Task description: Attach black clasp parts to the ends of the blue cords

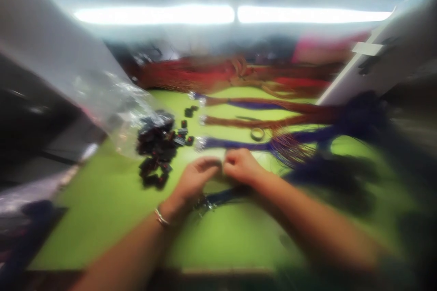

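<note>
My left hand [200, 175] is closed in a pinch over the middle of the green table; a small dark piece shows at its fingertips, too blurred to name. Close against it, my right hand [243, 166] is also closed, thumb and fingers together, and what it grips is hidden. Below both hands lies a bundle of dark wires [227, 195] with shiny metal ends. Just beyond them, a blue wire bundle [235, 144] stretches to the right. A pile of small black connector housings [155, 138] sits left of my hands, with a few loose ones beside it.
A clear plastic bag [126, 113] lies behind the pile. Brown wire bundles [252, 122] and a roll of tape [257, 134] rest farther back on the green table [102, 218]. Red and brown wires [191, 75] line the rear. White panels [368, 63] flank the sides under bright tube lights.
</note>
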Demonstrator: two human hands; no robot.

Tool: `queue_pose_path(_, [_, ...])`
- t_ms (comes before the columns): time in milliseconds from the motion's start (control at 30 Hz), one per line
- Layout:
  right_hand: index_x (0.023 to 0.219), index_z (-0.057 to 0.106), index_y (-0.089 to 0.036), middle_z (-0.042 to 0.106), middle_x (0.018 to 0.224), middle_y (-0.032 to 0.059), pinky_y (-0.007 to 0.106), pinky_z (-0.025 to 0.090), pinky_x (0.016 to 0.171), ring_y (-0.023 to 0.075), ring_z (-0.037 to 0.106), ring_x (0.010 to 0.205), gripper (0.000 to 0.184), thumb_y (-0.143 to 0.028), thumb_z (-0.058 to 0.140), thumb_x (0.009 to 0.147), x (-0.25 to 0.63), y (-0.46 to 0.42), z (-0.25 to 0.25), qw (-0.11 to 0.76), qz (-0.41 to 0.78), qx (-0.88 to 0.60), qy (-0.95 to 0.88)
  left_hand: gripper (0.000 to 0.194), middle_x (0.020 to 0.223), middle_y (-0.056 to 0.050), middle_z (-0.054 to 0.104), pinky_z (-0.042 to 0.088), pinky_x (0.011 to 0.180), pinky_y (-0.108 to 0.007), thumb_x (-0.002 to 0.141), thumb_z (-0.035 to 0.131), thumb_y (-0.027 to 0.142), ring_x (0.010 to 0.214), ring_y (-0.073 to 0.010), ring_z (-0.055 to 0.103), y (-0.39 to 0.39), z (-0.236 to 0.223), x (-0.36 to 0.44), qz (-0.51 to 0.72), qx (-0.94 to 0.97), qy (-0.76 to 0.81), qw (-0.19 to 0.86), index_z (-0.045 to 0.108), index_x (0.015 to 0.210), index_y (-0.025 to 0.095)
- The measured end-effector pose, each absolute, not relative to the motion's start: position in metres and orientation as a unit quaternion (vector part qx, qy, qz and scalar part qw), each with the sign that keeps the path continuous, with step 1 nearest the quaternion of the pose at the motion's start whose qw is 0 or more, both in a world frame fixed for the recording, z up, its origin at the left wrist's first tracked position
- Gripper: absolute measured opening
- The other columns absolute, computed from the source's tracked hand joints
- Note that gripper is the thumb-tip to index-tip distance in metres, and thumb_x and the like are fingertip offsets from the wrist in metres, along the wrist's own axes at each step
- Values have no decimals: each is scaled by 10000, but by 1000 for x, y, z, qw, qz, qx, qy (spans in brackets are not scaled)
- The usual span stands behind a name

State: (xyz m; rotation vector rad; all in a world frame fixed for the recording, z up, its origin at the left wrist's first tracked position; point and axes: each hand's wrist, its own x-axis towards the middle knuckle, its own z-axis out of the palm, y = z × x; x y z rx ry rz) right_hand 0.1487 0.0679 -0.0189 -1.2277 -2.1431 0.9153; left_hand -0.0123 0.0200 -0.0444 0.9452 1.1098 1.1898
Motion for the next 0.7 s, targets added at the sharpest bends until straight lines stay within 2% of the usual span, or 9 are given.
queue_pose_path(267, [533, 573, -142, 493, 502, -34, 195, 282, 495, 71, 388, 500, 144, -134, 502, 657, 147, 67, -20, 253, 333, -451, -788, 306, 926, -100, 696, 480, 833, -351, 679, 729, 272, 828, -201, 626, 19, -41, -13, 492, 433, 486, 578, 689, 954, 144])
queue_pose_path(433, [673, 654, -133, 574, 584, -17, 187, 355, 540, 76, 459, 551, 158, -150, 503, 714, 172, 74, 26, 333, 342, -438, -762, 527, 1178, -86, 588, 487, 811, -329, 699, 713, 280, 903, -183, 608, 17, -21, -14, 556, 394, 441, 584, 554, 1199, 237])
queue_pose_path(600, [789, 687, -141, 594, 589, -13, 193, 372, 486, 65, 469, 482, 148, -147, 560, 713, 267, 89, 72, 358, 343, -531, -687, 412, 997, -100, 660, 457, 846, -336, 650, 745, 315, 903, -214, 605, 20, -33, -15, 456, 451, 491, 589, 661, 1019, 151])
queue_pose_path(700, [806, 699, -140, 641, 644, 6, 214, 409, 551, 63, 535, 520, 196, -45, 578, 684, 342, 92, 72, 353, 325, -606, -634, 394, 933, -92, 681, 435, 867, -352, 636, 752, 317, 892, -225, 601, 21, -42, -13, 410, 497, 502, 578, 680, 987, 152])
